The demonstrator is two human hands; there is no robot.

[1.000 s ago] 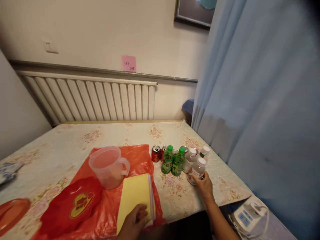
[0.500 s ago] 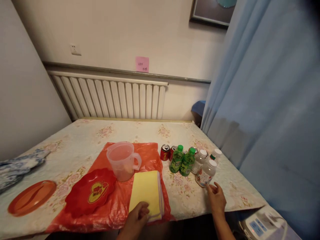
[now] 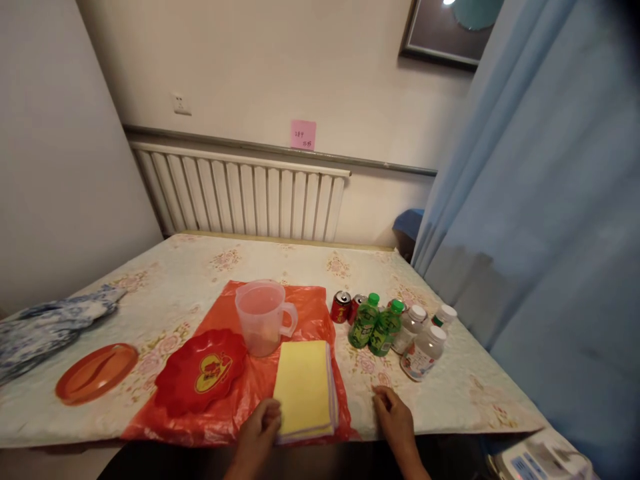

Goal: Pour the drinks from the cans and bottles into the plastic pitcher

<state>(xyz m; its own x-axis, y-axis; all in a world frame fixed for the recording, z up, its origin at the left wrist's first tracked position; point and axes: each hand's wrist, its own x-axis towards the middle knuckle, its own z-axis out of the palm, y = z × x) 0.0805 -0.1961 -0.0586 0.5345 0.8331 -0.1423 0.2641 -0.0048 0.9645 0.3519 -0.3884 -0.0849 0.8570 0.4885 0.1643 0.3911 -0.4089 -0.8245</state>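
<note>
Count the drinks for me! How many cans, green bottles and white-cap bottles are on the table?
Red cans: 2 clearly seen
Green bottles: 2
White-cap bottles: 3
Total: 7

Single head cam, standing height at the counter's (image 3: 280, 263) near edge, facing forward and down toward the radiator (image 3: 240, 200) wall. Hands sit close at frame bottom; far wall well apart. No second view.
</note>
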